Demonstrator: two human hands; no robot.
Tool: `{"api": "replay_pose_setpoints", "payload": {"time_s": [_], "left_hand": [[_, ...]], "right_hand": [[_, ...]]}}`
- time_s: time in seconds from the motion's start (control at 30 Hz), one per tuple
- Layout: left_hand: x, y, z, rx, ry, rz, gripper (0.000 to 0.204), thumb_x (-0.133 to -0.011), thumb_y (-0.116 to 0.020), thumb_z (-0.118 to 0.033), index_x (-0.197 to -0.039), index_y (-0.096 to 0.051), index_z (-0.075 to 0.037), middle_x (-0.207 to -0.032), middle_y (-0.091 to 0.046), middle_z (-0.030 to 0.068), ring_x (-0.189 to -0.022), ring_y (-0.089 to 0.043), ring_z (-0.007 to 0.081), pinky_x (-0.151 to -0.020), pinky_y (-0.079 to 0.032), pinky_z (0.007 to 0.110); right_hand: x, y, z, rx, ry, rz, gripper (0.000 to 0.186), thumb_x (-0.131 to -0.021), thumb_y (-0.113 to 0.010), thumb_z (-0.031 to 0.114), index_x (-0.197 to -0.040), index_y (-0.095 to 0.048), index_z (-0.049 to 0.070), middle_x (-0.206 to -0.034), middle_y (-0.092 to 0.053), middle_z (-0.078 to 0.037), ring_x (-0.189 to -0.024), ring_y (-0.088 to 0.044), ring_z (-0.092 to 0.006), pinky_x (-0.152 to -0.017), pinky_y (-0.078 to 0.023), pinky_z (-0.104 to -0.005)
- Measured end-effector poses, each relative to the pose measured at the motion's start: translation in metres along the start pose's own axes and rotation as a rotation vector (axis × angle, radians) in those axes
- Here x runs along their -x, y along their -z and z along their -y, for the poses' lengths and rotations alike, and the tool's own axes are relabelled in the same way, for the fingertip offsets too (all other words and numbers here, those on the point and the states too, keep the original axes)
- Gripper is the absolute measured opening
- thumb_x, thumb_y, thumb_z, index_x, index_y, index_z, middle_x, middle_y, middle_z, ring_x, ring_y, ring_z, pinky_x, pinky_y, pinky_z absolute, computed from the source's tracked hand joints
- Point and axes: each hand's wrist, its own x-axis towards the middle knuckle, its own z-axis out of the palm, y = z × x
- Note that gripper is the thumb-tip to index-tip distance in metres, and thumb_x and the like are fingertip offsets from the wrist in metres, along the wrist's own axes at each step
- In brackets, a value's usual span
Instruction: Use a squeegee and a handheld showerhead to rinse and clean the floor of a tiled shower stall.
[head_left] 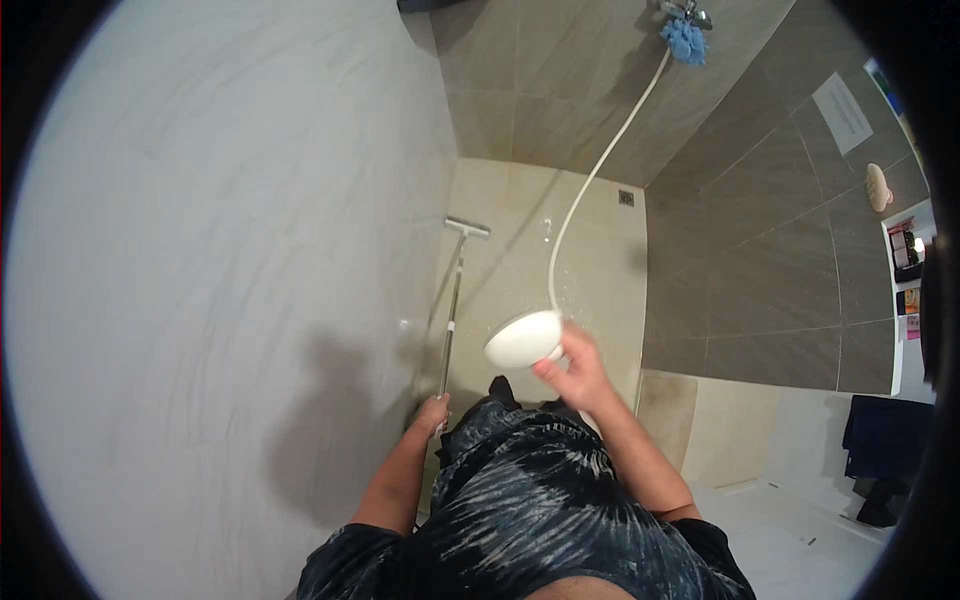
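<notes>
My right hand (572, 368) is closed on a white shower head (520, 338) over the middle of the floor. A white hose (575, 205) runs from it up to a metal wall fitting (698, 16), where a blue mesh bath puff (684, 43) hangs. My left hand (433, 416) grips the metal pole (455, 300) of a floor squeegee, low beside the left wall. The squeegee head (466, 227) rests on the beige tiled floor (485, 188), which has wet spots and small white flecks near the hose.
A pale wall (200, 250) rises at my left, a grey tiled wall (750, 250) at my right. A floor drain (626, 198) sits in the far right corner. A niche (907, 250) holds small packages, with an oval beige object (878, 187) nearby. Dark cloths (888, 435) hang lower right.
</notes>
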Motion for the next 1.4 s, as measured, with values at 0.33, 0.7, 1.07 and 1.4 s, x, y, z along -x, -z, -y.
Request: {"api": "replay_pose_setpoints", "payload": {"time_s": [0.33, 0.7, 1.07, 1.4], "left_hand": [[-0.019, -0.005, 0.028, -0.069, -0.062, -0.010, 0.039, -0.098, -0.048, -0.037, -0.083, -0.052, -0.001, -0.058, -0.049, 0.0073, -0.047, -0.051, 0.0226, -0.044, -0.042, 0.041], [-0.024, -0.013, 0.032, -0.133, -0.138, -0.121, 0.040, -0.096, -0.051, -0.036, -0.089, -0.057, 0.003, -0.070, -0.058, 0.0119, -0.056, -0.057, 0.0241, -0.054, -0.047, 0.040], [-0.013, -0.003, 0.025, -0.161, -0.111, -0.062, 0.044, -0.097, -0.047, -0.036, -0.090, -0.059, 0.005, -0.073, -0.060, 0.0148, -0.059, -0.058, 0.0264, -0.055, -0.046, 0.042], [-0.002, -0.005, 0.014, -0.167, -0.096, -0.060, 0.046, -0.096, -0.047, -0.038, -0.086, -0.060, 0.006, -0.071, -0.060, 0.0146, -0.058, -0.058, 0.0264, -0.056, -0.046, 0.043]], "right_hand": [[0.021, 0.012, -0.024, -0.103, -0.118, -0.235, 0.042, -0.093, -0.065, 0.034, -0.118, -0.060, 0.000, -0.101, -0.065, -0.006, -0.092, -0.057, -0.0134, -0.082, -0.045, -0.0281], [0.004, 0.077, -0.029, -0.056, -0.069, -0.745, 0.036, -0.100, -0.050, 0.044, -0.098, -0.055, 0.008, -0.087, -0.052, 0.003, -0.083, -0.044, -0.0085, -0.075, -0.034, -0.0253], [0.017, 0.093, -0.031, -0.166, -0.080, -0.667, 0.037, -0.101, -0.049, 0.043, -0.101, -0.056, 0.007, -0.089, -0.053, 0.001, -0.085, -0.043, -0.0103, -0.078, -0.034, -0.0285], [0.012, 0.090, -0.021, -0.128, -0.094, -0.557, 0.036, -0.100, -0.052, 0.042, -0.103, -0.058, 0.006, -0.091, -0.055, 0.001, -0.086, -0.045, -0.0100, -0.079, -0.033, -0.0278]]}}
